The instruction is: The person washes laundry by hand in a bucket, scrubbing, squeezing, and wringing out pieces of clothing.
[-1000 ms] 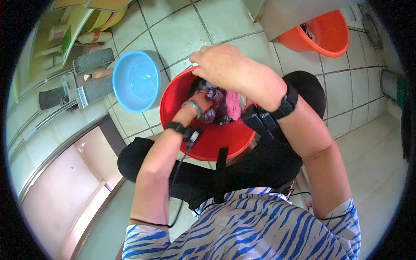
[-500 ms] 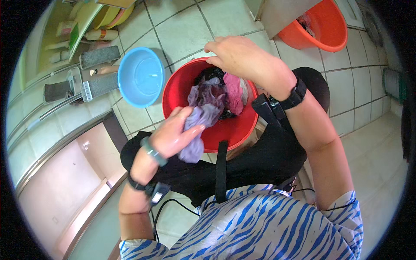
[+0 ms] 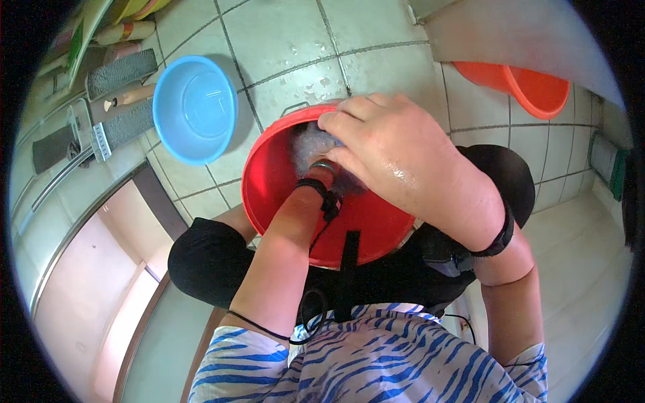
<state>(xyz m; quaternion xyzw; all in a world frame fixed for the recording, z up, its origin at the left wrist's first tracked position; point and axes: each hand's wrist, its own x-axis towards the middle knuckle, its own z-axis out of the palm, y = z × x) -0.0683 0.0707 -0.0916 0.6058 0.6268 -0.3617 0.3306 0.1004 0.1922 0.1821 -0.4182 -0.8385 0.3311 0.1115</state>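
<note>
A red bucket (image 3: pixel 269 201) stands between my knees, its mouth tilted so that I see far down one side. My left hand (image 3: pixel 325 159) is deep inside it, past the bracelet, against wet greyish-purple cloth (image 3: pixel 308 142). Its fingers are hidden, so I cannot tell how they lie. My right hand (image 3: pixel 383 138) is curled over the bucket's far right rim, its fingertips inside and its skin wet. That hand and the left forearm cover much of the bucket's contents.
A light blue basin (image 3: pixel 195 111) sits on the tiled floor to the left. Beyond it are a mop-like grey pad (image 3: pixel 121 74) and shelving. An orange tub (image 3: pixel 537 91) shows behind a pale panel (image 3: pixel 517 33) at the far right. Water wets the tiles (image 3: pixel 302 84) beyond the bucket.
The left hand, which held the purple cloth up by the bucket's near-left rim, has gone down into the bucket; the cloth is in there too. The right hand reaches further over the rim.
</note>
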